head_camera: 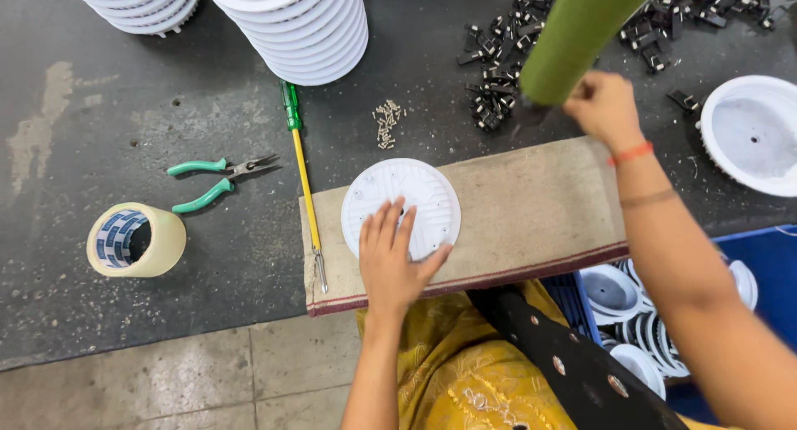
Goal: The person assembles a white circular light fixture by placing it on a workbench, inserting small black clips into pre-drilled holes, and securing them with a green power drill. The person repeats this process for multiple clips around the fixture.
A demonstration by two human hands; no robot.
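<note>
My left hand (397, 260) lies flat with fingers spread on a round white plastic disc (403, 199), which rests on a beige cloth mat (531, 210). My right hand (604, 108) reaches toward the far edge of the mat, beside a heap of small black clips (496, 65); its fingers are curled, and whether it holds anything is hidden. A green padded cylinder (581, 31) slants over the clips, close to the camera.
A green-and-yellow screwdriver (302, 173) lies along the mat's left edge, with green-handled pliers (217, 181), a tape roll (135, 240) and a small pile of screws (387, 121) nearby. White housings are stacked at the back (307, 27), one sits right (751, 131), more fill a blue crate (639, 314).
</note>
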